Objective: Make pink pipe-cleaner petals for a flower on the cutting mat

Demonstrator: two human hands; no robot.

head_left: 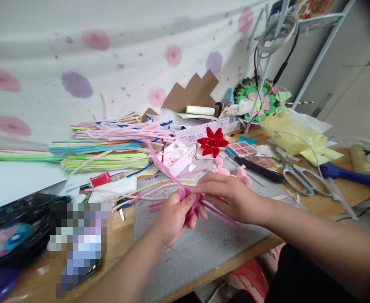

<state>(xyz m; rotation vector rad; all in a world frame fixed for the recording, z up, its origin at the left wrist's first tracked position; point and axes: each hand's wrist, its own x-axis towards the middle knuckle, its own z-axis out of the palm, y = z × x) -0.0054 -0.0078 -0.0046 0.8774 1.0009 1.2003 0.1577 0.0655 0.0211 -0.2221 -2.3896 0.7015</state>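
Over the grey cutting mat (203,248), my left hand (174,214) is closed around a bundle of pink pipe cleaners (189,206). One long pink strand (164,162) rises from the bundle toward the back left, and other ends stick out to the right. My right hand (235,195) reaches over from the right, its fingertips pressed on the same bundle; the fingers partly hide what they pinch. Loose pink and cream pipe cleaners (156,193) lie left of the hands. Just behind my right hand are soft pink pieces (222,168).
Coloured pipe cleaner bundles (109,145) are piled at the back left. A red flower (213,142) stands behind the hands, near a small white box (180,158). To the right lie a black-handled tool (259,169), scissors (304,181) and a blue-handled tool (350,173).
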